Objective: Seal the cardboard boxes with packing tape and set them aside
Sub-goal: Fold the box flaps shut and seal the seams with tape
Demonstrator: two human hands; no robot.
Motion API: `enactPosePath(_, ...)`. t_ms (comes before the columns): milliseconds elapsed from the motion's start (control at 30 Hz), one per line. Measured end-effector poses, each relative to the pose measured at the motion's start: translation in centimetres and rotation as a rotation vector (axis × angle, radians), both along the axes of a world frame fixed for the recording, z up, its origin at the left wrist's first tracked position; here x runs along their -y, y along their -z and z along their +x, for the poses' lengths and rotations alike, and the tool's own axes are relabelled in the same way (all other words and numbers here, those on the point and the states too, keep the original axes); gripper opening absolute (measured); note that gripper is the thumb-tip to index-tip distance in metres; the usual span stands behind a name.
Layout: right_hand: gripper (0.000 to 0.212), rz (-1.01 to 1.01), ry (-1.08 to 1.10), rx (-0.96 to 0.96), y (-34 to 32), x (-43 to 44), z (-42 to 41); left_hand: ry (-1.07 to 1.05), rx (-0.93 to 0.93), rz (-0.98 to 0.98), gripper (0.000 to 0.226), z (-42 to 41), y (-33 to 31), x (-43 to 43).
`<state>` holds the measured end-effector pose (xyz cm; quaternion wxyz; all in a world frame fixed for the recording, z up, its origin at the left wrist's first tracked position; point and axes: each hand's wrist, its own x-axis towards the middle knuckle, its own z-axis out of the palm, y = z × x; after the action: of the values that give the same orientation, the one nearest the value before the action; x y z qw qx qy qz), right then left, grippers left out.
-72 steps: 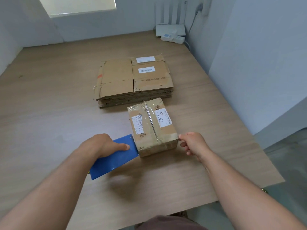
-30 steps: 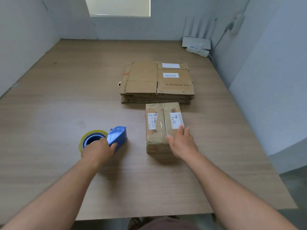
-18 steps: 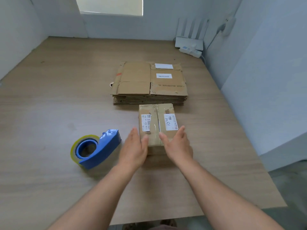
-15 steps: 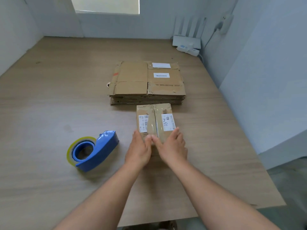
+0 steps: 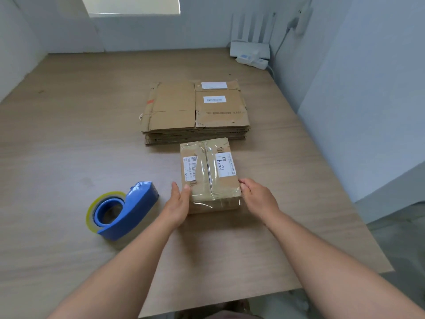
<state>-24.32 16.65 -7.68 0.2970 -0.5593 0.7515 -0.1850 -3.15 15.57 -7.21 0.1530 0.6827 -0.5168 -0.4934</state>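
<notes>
Since the earlier frame, both hands had parted from the near top edge of the box and shifted outward to its flanks; the box and the dispenser had not moved.

The small brown cardboard box wrapped in clear tape (image 5: 208, 174) sat on the light wooden table (image 5: 69, 139), touching or just short of the stack of flattened brown cardboard boxes (image 5: 195, 111) at its 12 o'clock. The blue tape dispenser with its yellow-edged roll (image 5: 124, 211) lay apart at the box's 8 o'clock, untouched.

- Left hand (image 5: 178, 203): fingers straight and together along the box's 9 o'clock side, thumb tip on the top edge.
- Right hand (image 5: 257, 196): fingers curled against the 3 o'clock side at the near corner.

Tape covered the centre seam, so sealing appeared complete – the step in hand was probably the lift to set the box aside.

Handling, by estimate: the box looked light and stiff, but the glossy tape could be slippery. Hold should be taken on the two opposite side walls, low down, with even inward pressure; the taped top offered poor purchase.
</notes>
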Motion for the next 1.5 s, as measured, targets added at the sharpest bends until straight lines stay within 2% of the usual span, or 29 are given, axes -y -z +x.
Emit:
enactPosePath(67,0.056,-0.052,-0.067,-0.169,-0.7,-0.4,0.3,0.093,0.102,-0.052,0.079,0.9,-0.7,-0.1)
enactPosePath(167,0.090,-0.130,-0.213,-0.460,-1.9,-0.8,1.1,0.184,0.320,-0.235,0.091,1.9,-1.6,-0.3)
enactPosePath(267,0.111,-0.137,-0.277,-0.514,-2.5,-0.6,1.3,0.270,0.441,-0.263,0.087,2.0,-1.9,-0.4)
enactPosePath(333,0.118,-0.123,-0.371,-0.576,-2.9,-0.4,2.0,0.310,0.463,-0.265,0.082,1.7,-2.0,-0.4)
enactPosePath(433,0.104,-0.078,-0.431,-0.650,-3.1,0.1,3.1,0.402,0.483,-0.266,0.079,1.7,-2.1,-0.4)
enactPosePath(600,0.105,-0.064,-0.412,-0.687,-2.6,-0.2,4.1,0.558,0.669,-0.314,0.085,2.1,-1.3,-0.8)
enactPosePath(767,0.089,-0.375,-0.552,-0.682,-0.7,-1.1,1.8,0.647,0.693,-0.358,0.076,3.1,-0.4,-0.5)
enactPosePath(900,0.059,-0.513,-0.584,-0.517,0.9,-2.3,0.6,0.656,0.554,-0.300,0.067,4.3,-0.3,-1.0)
enactPosePath(967,0.060,-0.474,-0.612,-0.503,0.9,-2.6,0.8,0.634,0.453,-0.254,0.065,4.7,-0.3,-1.3)
enactPosePath(1100,0.067,-0.124,-0.524,-0.360,0.0,-3.0,1.5,0.595,0.383,-0.236,0.062,5.3,-0.3,-2.0)
enactPosePath(1267,0.069,-0.013,-0.160,-0.252,0.3,-3.3,4.0,0.493,0.658,-0.307,0.076,3.2,-0.4,-2.7)
enactPosePath(1333,0.058,0.038,-0.041,-0.067,0.3,-2.7,3.8,0.480,0.724,-0.323,0.078,2.7,-0.2,-2.8)
enactPosePath(1400,0.048,0.092,-0.054,0.137,-0.3,-2.6,3.3,0.495,0.710,-0.317,0.073,2.9,-0.2,-2.7)
enactPosePath(1433,0.048,0.109,-0.096,0.177,-0.5,-2.6,3.1,0.519,0.687,-0.303,0.071,3.0,-0.3,-2.6)
enactPosePath(1500,0.046,0.101,-0.208,0.054,-0.8,-2.3,2.3,0.580,0.656,-0.280,0.071,3.5,-0.8,-2.3)
